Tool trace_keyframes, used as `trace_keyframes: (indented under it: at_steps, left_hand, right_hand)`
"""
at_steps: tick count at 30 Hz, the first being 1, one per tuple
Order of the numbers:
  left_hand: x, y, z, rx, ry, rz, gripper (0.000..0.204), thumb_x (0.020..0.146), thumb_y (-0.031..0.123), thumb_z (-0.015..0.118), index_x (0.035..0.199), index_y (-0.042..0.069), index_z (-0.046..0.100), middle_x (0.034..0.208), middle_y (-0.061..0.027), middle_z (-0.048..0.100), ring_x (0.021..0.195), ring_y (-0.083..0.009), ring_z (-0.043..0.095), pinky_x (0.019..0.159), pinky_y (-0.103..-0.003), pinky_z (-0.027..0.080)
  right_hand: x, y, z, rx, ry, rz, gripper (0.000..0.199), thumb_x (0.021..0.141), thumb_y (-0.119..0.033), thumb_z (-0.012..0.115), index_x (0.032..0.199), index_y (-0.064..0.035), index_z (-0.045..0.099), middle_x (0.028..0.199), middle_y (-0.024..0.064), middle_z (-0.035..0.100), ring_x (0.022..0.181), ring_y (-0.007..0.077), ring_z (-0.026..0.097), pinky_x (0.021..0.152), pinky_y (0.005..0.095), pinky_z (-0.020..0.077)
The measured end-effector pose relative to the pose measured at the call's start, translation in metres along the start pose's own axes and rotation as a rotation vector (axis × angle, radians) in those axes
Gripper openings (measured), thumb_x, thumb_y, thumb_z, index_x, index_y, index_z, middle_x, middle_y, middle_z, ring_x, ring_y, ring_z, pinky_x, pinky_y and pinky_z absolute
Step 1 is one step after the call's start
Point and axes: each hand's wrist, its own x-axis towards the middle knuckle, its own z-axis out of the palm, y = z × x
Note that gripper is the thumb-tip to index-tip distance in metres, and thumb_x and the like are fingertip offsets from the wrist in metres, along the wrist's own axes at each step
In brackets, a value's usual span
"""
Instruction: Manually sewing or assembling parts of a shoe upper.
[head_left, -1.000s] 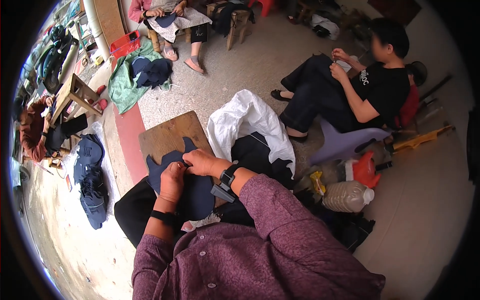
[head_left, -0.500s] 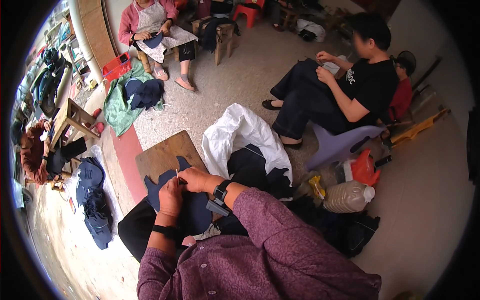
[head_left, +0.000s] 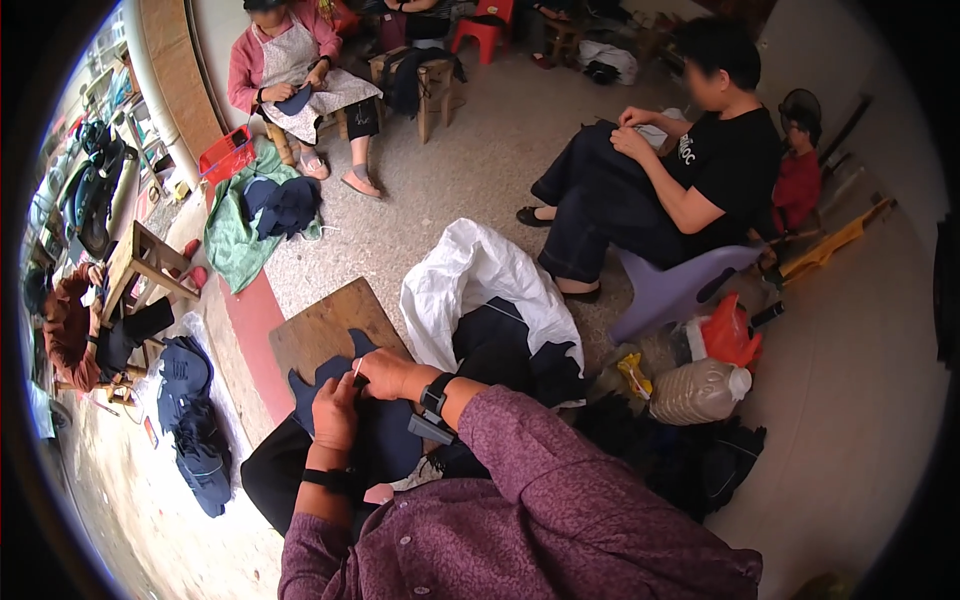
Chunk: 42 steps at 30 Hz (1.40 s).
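Observation:
A dark blue piece of cloth (head_left: 400,447) with pointed corners lies across my lap and the near part of a brown wooden board (head_left: 322,318). My left hand (head_left: 335,412) is closed in a pinch over it. Close against those fingers, my right hand (head_left: 390,376) is closed too, with its fingertips at the same spot on the cloth. A thin white sliver, like a thread or strip, sticks up between the two hands; its kind is too small to tell. The fingertips partly hide each other.
Just beyond the board stands an open white sack (head_left: 437,290) with dark cloth inside. Stacked dark caps (head_left: 190,430) lie at the left. A person (head_left: 730,150) sits on a purple chair (head_left: 675,280); a large plastic bottle (head_left: 695,392) stands at the right. Other seated people work farther off.
The whole view has shifted slightly, so the surroundings sit a little lower. Both hands stay together at the cloth, and the white sliver now leans more.

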Motion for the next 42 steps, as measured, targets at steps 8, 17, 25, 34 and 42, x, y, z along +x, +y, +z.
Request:
trace_keyframes:
  at_steps: [8, 17, 25, 34, 42]
  left_hand:
    - [-0.017, -0.008, -0.008, -0.055, 0.014, -0.079, 0.026, 0.078, 0.002, 0.064, 0.103, 0.011, 0.066, 0.074, -0.0134, 0.056, 0.068, -0.0348, 0.059, 0.059, -0.042, 0.048]
    - [-0.007, -0.004, -0.005, -0.184, 0.035, -0.232, 0.020, 0.080, 0.002, 0.067, 0.100, 0.005, 0.067, 0.083, -0.0157, 0.062, 0.077, -0.0360, 0.064, 0.067, -0.039, 0.052]
    - [-0.020, -0.018, -0.023, -0.168, -0.051, -0.251, 0.021, 0.080, -0.001, 0.064, 0.100, 0.005, 0.067, 0.088, -0.0154, 0.064, 0.081, -0.0342, 0.065, 0.070, -0.037, 0.053]
    - [-0.046, -0.027, -0.025, -0.298, 0.035, -0.406, 0.019, 0.081, 0.002, 0.064, 0.098, 0.008, 0.069, 0.083, -0.0151, 0.063, 0.078, -0.0345, 0.065, 0.070, -0.038, 0.053]
    - [-0.049, -0.021, -0.045, -0.192, -0.004, -0.434, 0.020, 0.082, 0.003, 0.061, 0.099, 0.008, 0.069, 0.083, -0.0156, 0.064, 0.078, -0.0351, 0.065, 0.070, -0.040, 0.053]
  right_hand:
    - [0.007, 0.002, 0.016, 0.011, -0.014, -0.078, 0.031, 0.067, -0.023, 0.078, 0.083, -0.0019, 0.061, 0.084, 0.0197, 0.066, 0.087, 0.0398, 0.063, 0.078, 0.0464, 0.0501]
    - [0.003, -0.002, -0.015, -0.005, -0.040, 0.030, 0.029, 0.069, -0.025, 0.077, 0.075, -0.0036, 0.059, 0.074, 0.0144, 0.063, 0.075, 0.0346, 0.063, 0.066, 0.0434, 0.0483]
    - [0.004, -0.019, -0.014, -0.003, -0.093, 0.095, 0.030, 0.069, -0.026, 0.079, 0.075, -0.0027, 0.061, 0.078, 0.0162, 0.065, 0.081, 0.0360, 0.064, 0.073, 0.0442, 0.0496]
    - [0.005, -0.015, -0.009, -0.036, -0.014, -0.012, 0.037, 0.072, -0.030, 0.077, 0.068, -0.0015, 0.054, 0.069, 0.0164, 0.060, 0.070, 0.0371, 0.060, 0.062, 0.0455, 0.0448]
    - [0.011, -0.020, -0.005, -0.220, -0.022, 0.060, 0.038, 0.072, -0.035, 0.077, 0.073, -0.0012, 0.060, 0.077, 0.0182, 0.064, 0.081, 0.0373, 0.063, 0.071, 0.0461, 0.0481]
